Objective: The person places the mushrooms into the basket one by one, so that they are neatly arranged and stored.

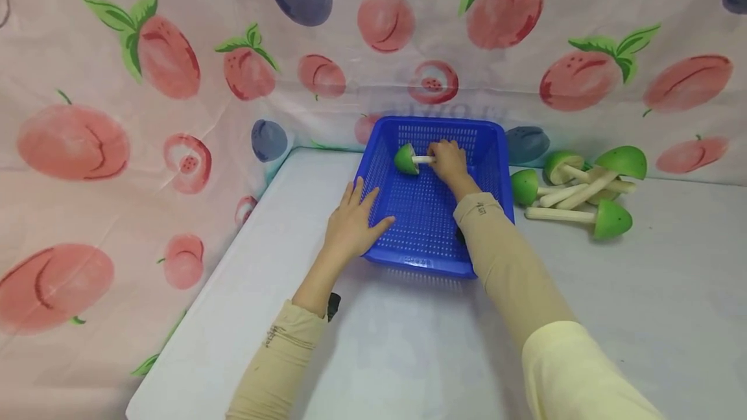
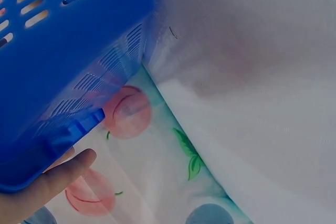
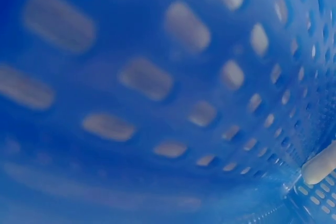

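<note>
A blue plastic basket (image 1: 428, 263) with perforated walls stands on the white table. Inside it, my right hand (image 1: 450, 159) grips the white stem of a toy mushroom (image 1: 406, 159), whose green cap points left. The stem's end (image 3: 319, 167) shows at the right edge of the right wrist view, close to the basket wall (image 3: 157, 108). My left hand (image 1: 352, 225), fingers spread and straight, rests at the basket's left rim. In the left wrist view, fingers of the left hand (image 2: 47, 184) lie along that rim.
To the right of the basket lies a pile of several more green-capped toy mushrooms (image 1: 613, 219), stems crossing. A fruit-printed cloth (image 1: 327, 18) hangs behind the basket and along the left side. The white table (image 1: 408, 342) extends in front of the basket.
</note>
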`<action>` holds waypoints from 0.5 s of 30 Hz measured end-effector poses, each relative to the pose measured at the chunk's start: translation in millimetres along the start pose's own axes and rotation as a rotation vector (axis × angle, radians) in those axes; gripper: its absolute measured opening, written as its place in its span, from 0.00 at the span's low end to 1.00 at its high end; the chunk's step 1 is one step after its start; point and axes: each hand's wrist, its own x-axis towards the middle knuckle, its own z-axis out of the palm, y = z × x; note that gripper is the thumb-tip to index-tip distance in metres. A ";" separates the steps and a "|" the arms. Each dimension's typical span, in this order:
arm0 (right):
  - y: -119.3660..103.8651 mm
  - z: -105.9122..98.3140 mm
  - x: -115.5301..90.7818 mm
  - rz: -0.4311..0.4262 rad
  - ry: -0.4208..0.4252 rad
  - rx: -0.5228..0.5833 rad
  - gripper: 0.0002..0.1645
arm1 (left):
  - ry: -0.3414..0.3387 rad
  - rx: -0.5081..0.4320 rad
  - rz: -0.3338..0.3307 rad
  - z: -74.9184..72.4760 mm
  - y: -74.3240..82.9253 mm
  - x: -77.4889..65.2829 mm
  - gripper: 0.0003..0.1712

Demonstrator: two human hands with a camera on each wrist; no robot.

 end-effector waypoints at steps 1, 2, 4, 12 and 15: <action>0.3 0.2 -0.1 0.002 -0.006 -0.004 0.11 | -0.004 -0.001 -0.001 0.1 0.0 -0.1 0.41; 0.7 0.3 0.0 0.005 -0.010 -0.006 0.11 | -0.006 -0.002 -0.003 0.1 0.0 -0.2 0.41; 0.8 -0.4 0.4 0.006 -0.015 -0.008 0.11 | -0.006 -0.006 -0.004 0.2 0.2 0.4 0.41; -1.3 -3.1 1.7 0.016 -0.050 -0.012 0.11 | -0.002 -0.013 -0.007 -1.1 0.6 0.5 0.41; 0.3 -1.7 1.3 0.022 -0.047 0.000 0.11 | -0.005 -0.011 -0.007 0.4 0.4 0.9 0.42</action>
